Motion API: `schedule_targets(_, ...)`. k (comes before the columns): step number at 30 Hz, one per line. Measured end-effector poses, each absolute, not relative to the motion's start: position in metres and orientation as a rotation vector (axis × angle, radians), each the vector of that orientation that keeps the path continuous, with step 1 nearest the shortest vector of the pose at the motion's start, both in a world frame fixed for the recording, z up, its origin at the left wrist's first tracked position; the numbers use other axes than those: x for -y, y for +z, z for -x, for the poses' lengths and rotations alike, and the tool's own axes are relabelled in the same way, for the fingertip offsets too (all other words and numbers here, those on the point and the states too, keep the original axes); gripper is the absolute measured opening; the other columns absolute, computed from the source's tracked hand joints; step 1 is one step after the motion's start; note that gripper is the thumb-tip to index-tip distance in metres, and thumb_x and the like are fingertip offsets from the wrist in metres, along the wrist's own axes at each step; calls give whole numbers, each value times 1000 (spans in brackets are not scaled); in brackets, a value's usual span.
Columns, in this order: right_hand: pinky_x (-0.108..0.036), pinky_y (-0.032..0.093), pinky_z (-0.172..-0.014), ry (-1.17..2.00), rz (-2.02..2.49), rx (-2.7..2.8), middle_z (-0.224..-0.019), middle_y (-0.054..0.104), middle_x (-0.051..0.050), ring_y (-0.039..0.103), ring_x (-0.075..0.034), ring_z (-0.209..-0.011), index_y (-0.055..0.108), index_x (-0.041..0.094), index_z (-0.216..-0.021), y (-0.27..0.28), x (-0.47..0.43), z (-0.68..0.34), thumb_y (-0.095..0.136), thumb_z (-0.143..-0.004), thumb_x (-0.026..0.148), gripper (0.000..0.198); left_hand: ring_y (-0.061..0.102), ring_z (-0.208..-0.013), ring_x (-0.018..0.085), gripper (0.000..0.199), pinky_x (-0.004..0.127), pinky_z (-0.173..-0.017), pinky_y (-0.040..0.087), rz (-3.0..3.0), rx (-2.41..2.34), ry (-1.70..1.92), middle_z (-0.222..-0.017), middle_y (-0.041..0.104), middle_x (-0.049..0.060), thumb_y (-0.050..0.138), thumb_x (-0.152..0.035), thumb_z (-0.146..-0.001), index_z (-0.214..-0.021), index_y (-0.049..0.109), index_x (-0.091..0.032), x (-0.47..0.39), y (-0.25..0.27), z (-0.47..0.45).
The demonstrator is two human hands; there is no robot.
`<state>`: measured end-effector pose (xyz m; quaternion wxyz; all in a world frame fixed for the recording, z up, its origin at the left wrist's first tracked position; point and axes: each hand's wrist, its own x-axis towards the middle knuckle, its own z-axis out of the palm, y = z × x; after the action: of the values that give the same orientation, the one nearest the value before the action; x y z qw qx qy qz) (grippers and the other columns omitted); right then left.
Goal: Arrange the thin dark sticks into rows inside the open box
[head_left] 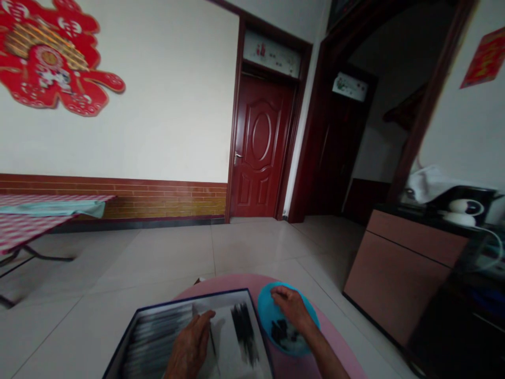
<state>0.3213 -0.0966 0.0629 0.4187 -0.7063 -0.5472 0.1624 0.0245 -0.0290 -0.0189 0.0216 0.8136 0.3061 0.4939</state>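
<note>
My left hand (191, 341) is over a shallow dark-rimmed box (193, 298), its fingers closed. A thin dark stick (213, 341) runs down from its fingertips and seems to be in its grip; blur hides the exact contact. Beneath and left of that hand lie many long grey sticks (152, 337), smeared by motion. A bunch of black sticks (243, 331) lies in the box's right part. My right hand (292, 305) hovers over a blue bowl (265, 305) with fingers pinched; anything between them is too small to see. Small black pieces (279, 330) and pale ones sit in the bowl.
Box and bowl rest on a round pink table (335, 350). A brown cabinet (406, 263) with a white camera-like device (463, 210) stands at right. To the left is a folding table (23, 231) with a checked cloth. A red door (260, 147) is beyond the tiled floor.
</note>
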Motion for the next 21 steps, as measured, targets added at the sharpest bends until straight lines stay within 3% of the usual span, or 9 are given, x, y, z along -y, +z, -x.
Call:
schedule_targets(3,-32,47,-79,353,1859,1419,-82,76,-5,67,-23,-81,76,21,-76,58,104,-353,52,-70,25,25,72,-84,18,31,26,-73,58,-2532,-939,1556,-93,74,3,36,-36,-99,-110,62,-24,30,-17,-27)
schedule_targets(9,-28,44,-77,297,1974,1623,-75,76,-2,66,-21,-79,75,23,-69,29,105,-352,54,-64,11,25,72,-85,17,28,25,-75,58,-2552,-943,1533,-95,74,3,38,-35,-99,-111,60,-24,29,-20,-25)
schedule_targets(21,-27,42,-76,194,2121,1771,-83,75,-7,66,-22,-83,75,20,-78,16,95,-350,50,-74,10,27,72,-82,17,29,23,-71,58,-2561,-908,1541,-95,74,7,36,-35,-100,-113,59,-22,28,-22,-24)
